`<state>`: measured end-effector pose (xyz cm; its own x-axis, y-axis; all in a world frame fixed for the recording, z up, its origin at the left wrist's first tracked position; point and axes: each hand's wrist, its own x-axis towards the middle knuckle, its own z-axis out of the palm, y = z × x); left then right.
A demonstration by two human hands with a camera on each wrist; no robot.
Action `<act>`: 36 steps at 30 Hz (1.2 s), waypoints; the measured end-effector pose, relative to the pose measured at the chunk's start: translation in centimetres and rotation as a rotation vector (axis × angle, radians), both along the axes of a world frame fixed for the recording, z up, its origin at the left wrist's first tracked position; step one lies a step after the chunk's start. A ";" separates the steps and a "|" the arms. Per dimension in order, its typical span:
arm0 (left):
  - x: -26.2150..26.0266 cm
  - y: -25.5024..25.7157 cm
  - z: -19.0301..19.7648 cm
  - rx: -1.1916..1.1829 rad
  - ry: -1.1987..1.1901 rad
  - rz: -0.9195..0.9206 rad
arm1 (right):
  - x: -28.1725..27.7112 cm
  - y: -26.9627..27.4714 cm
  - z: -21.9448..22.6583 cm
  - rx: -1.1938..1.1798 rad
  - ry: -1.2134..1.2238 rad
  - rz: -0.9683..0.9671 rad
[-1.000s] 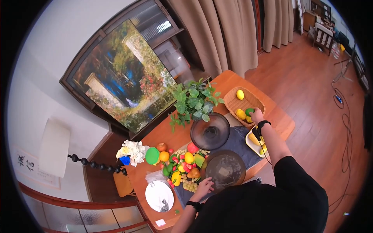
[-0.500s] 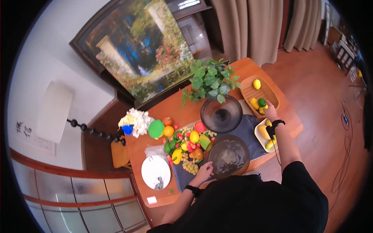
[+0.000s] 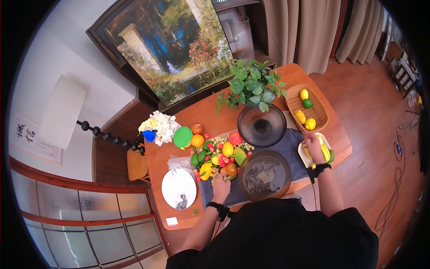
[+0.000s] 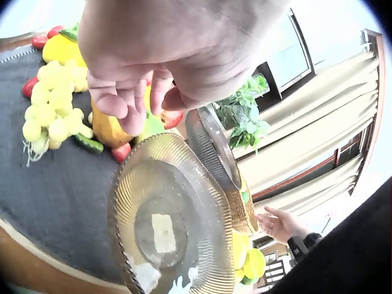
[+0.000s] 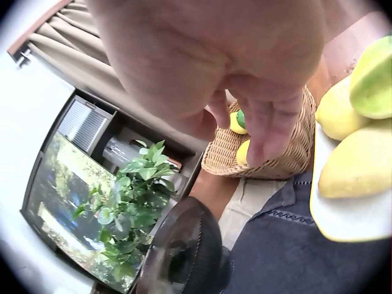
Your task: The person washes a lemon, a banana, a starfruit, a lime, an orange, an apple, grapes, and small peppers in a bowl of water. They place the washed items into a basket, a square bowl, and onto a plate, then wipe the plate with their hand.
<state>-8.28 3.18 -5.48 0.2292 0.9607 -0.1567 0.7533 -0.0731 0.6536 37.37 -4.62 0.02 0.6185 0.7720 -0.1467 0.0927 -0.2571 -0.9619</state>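
1. Hovering near the tray point(image 5: 334, 217) and basket point(image 3: 317, 112), the empty right hand point(image 3: 315, 147) has relaxed fingers.
2. Loosely bent, the empty left hand point(image 3: 221, 187) hangs by the pear point(image 3: 230, 169) and bowl point(image 3: 265, 175) on the tabletop point(image 3: 339, 140).

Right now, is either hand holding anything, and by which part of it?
Nothing, as far as the wrist views show: the left hand and the right hand both have loosely bent fingers, gripping no object.

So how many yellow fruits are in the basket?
3: one yellow fruit at the far end of the basket beside a green fruit, another and a third at the near end.
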 end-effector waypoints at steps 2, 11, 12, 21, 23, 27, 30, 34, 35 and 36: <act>0.9 0.1 2.2 0.209 0.227 -0.036 | -3.5 -1.5 -1.0 0.037 -0.028 0.073; 3.7 1.5 2.3 0.239 0.496 -0.267 | -14.5 -5.9 1.4 -0.215 -0.255 0.750; 4.2 1.4 2.5 0.260 0.524 -0.291 | -14.5 -6.0 1.2 -0.234 -0.257 0.762; 5.5 5.1 2.4 0.443 0.469 -0.744 | -13.1 -6.3 2.8 -0.188 -0.256 0.619; 6.0 5.5 2.5 0.553 0.447 -0.777 | -13.1 -6.7 2.4 -0.168 -0.286 0.592; 8.2 6.8 2.6 0.566 0.557 -0.800 | -13.3 -7.9 1.2 -0.187 -0.267 0.600; 8.8 8.3 1.4 0.501 0.437 -0.897 | -13.4 -8.9 1.7 -0.189 -0.294 0.590; 9.5 8.9 1.3 0.474 0.471 -0.932 | -12.8 -9.8 1.0 -0.242 -0.240 0.615; 9.5 9.1 1.3 0.505 0.463 -0.939 | -12.7 -9.8 0.8 -0.232 -0.281 0.620; 9.4 9.7 2.2 0.537 0.463 -0.948 | -12.8 -9.4 0.8 -0.213 -0.296 0.598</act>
